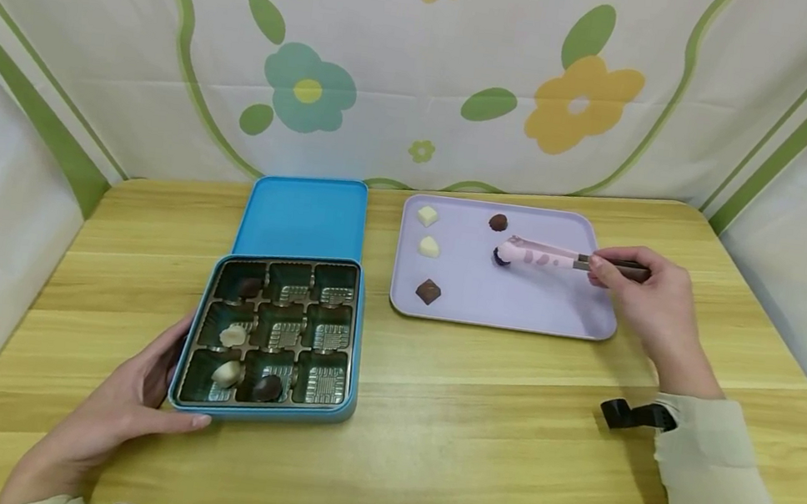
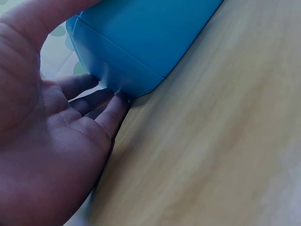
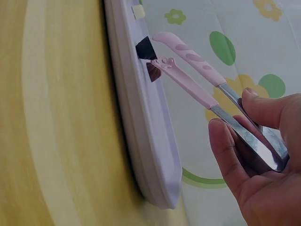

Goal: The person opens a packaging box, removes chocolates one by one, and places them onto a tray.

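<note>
My left hand (image 1: 115,410) holds the front left corner of a blue tin (image 1: 277,416), thumb along the front and fingers against the left side. Inside, a divided tray has white chocolates (image 1: 233,336) in the left column and a dark chocolate (image 1: 267,388) at front middle. In my right hand (image 1: 657,308) are pink-tipped tongs (image 1: 547,255), gripped by their metal handles. Their tips are at a dark chocolate (image 1: 499,259) on the lilac tray (image 1: 548,308); the right wrist view has the tong arms (image 3: 186,84) spread apart.
Two white chocolates (image 1: 429,247) and a brown square chocolate (image 1: 428,291) lie along the tray's left side, and a round brown one (image 1: 499,222) near its back edge. The tin's blue lid (image 1: 305,215) lies behind it. A flowered cloth (image 1: 395,74) hangs behind the wooden table (image 1: 472,429).
</note>
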### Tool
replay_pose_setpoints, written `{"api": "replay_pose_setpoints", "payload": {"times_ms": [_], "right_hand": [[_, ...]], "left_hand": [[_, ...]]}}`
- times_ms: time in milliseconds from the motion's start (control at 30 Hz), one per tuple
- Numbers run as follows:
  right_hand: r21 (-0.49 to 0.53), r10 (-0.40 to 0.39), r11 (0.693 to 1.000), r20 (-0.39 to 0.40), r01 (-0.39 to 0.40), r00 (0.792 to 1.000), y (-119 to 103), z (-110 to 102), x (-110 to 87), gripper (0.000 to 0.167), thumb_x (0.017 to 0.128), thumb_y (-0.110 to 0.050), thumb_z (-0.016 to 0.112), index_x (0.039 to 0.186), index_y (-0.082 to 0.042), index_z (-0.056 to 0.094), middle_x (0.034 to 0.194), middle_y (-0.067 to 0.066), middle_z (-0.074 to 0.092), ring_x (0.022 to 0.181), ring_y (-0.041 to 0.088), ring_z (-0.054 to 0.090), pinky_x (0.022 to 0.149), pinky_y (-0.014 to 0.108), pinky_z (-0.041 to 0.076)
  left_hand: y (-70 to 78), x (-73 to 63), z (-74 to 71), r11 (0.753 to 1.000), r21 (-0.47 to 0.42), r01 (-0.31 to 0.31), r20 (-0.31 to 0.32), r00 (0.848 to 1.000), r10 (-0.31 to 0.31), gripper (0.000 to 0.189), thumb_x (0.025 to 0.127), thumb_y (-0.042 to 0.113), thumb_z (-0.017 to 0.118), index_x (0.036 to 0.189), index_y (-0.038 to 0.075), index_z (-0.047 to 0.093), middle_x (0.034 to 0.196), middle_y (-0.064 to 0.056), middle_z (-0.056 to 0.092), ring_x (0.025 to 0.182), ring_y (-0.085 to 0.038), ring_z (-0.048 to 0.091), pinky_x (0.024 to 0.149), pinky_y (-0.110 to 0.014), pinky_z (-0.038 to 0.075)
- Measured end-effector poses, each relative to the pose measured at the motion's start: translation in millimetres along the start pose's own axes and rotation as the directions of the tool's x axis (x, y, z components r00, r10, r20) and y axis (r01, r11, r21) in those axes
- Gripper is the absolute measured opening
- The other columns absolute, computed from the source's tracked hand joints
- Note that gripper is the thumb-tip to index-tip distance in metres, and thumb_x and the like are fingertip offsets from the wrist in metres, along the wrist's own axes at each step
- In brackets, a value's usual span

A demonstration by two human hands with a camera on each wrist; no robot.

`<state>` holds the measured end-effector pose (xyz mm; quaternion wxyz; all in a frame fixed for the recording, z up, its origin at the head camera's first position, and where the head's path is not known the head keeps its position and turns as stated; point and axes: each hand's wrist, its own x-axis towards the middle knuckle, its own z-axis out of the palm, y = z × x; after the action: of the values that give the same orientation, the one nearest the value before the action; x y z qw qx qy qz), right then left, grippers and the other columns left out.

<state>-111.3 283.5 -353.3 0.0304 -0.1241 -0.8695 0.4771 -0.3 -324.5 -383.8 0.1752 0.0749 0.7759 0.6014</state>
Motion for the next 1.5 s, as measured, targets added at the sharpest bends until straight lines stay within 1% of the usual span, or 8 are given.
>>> {"api": "replay_pose_setpoints", "payload": {"times_ms": [333, 567, 800, 967, 1133, 1267, 1400, 1500], "right_hand": [[0.08, -0.006, 0.997, -0.047, 0.01, 0.999, -9, -2, -3.6, 0.047, 0.1, -0.045, 0.074, 0.131, -0.01, 0.071, 0.091, -0.028, 0.073, 0.086, -0.006, 0.075, 0.083, 0.008, 0.057], [0.139, -0.125, 0.982, -0.026, 0.127, 0.992, -30, 15, -18.0, 0.042, 0.099, -0.037, 0.078, 0.128, -0.007, 0.073, 0.097, -0.014, 0.082, 0.087, -0.003, 0.077, 0.084, 0.009, 0.057], [0.226, -0.265, 0.943, 0.072, 0.243, 0.961, -57, 48, -36.9, 0.032, 0.101, -0.022, 0.078, 0.125, -0.002, 0.074, 0.093, -0.02, 0.079, 0.088, 0.001, 0.078, 0.081, 0.014, 0.06], [0.258, -0.333, 0.922, 0.15, 0.289, 0.931, -79, 78, -51.2, 0.024, 0.098, -0.015, 0.082, 0.119, -0.004, 0.078, 0.098, -0.006, 0.08, 0.084, 0.005, 0.077, 0.066, 0.018, 0.057], [0.252, -0.386, 0.911, 0.245, 0.326, 0.89, -99, 107, -63.3, 0.019, 0.096, -0.015, 0.083, 0.115, -0.011, 0.08, 0.107, 0.01, 0.081, 0.081, 0.019, 0.073, 0.061, 0.023, 0.052], [0.282, -0.441, 0.888, 0.302, 0.363, 0.845, -114, 125, -72.7, 0.02, 0.095, -0.013, 0.084, 0.115, -0.013, 0.08, 0.11, 0.007, 0.08, 0.086, 0.025, 0.07, 0.067, 0.025, 0.053], [0.311, -0.519, 0.849, 0.344, 0.426, 0.783, -125, 138, -80.0, 0.02, 0.094, -0.011, 0.084, 0.114, -0.012, 0.081, 0.108, 0.003, 0.081, 0.088, 0.018, 0.07, 0.073, 0.028, 0.057], [0.335, -0.594, 0.802, 0.372, 0.494, 0.713, -131, 148, -84.5, 0.019, 0.093, -0.01, 0.084, 0.112, -0.011, 0.08, 0.106, 0.004, 0.082, 0.091, 0.014, 0.073, 0.078, 0.031, 0.061]], "left_hand": [[0.9, 0.0, 1.3, 1.0, -0.024, -0.019, 0.007, 1.0, 0.019, 0.121, 0.083, -0.011, 0.084, 0.175, 0.024, 0.013, 0.178, -0.012, 0.021, 0.143, 0.017, 0.042, 0.106, -0.007, 0.045], [0.3, -0.7, 0.6, 1.0, -0.009, -0.01, 0.0, 1.0, 0.01, 0.122, 0.083, -0.01, 0.084, 0.175, 0.025, 0.013, 0.179, -0.015, 0.019, 0.143, 0.019, 0.04, 0.106, -0.005, 0.043], [-0.8, -1.3, -1.5, 1.0, -0.005, -0.003, 0.0, 1.0, 0.003, 0.122, 0.083, -0.009, 0.084, 0.175, 0.026, 0.012, 0.179, -0.015, 0.018, 0.143, 0.019, 0.04, 0.106, -0.005, 0.043], [-1.8, -1.0, -2.1, 1.0, 0.006, 0.013, -0.003, 1.0, -0.013, 0.123, 0.084, -0.007, 0.085, 0.175, 0.026, 0.011, 0.18, -0.018, 0.015, 0.142, 0.02, 0.04, 0.105, -0.005, 0.043], [-1.1, 0.3, -1.8, 1.0, -0.012, -0.013, 0.006, 1.0, 0.013, 0.122, 0.083, -0.01, 0.084, 0.175, 0.024, 0.011, 0.18, -0.02, 0.012, 0.143, 0.021, 0.038, 0.106, -0.004, 0.042], [1.9, 0.6, 1.2, 0.999, -0.019, -0.034, 0.008, 0.999, 0.034, 0.121, 0.083, -0.011, 0.084, 0.175, 0.024, 0.012, 0.179, -0.015, 0.018, 0.144, 0.017, 0.041, 0.107, -0.007, 0.044], [2.0, 0.3, 0.7, 0.999, -0.021, -0.038, 0.008, 0.999, 0.038, 0.121, 0.083, -0.011, 0.084, 0.175, 0.023, 0.013, 0.178, -0.015, 0.019, 0.144, 0.016, 0.042, 0.106, -0.007, 0.045], [1.4, -1.0, -0.3, 1.0, -0.008, -0.016, 0.005, 1.0, 0.016, 0.122, 0.084, -0.009, 0.084, 0.175, 0.025, 0.011, 0.179, -0.018, 0.015, 0.142, 0.019, 0.041, 0.106, -0.006, 0.045]]}}
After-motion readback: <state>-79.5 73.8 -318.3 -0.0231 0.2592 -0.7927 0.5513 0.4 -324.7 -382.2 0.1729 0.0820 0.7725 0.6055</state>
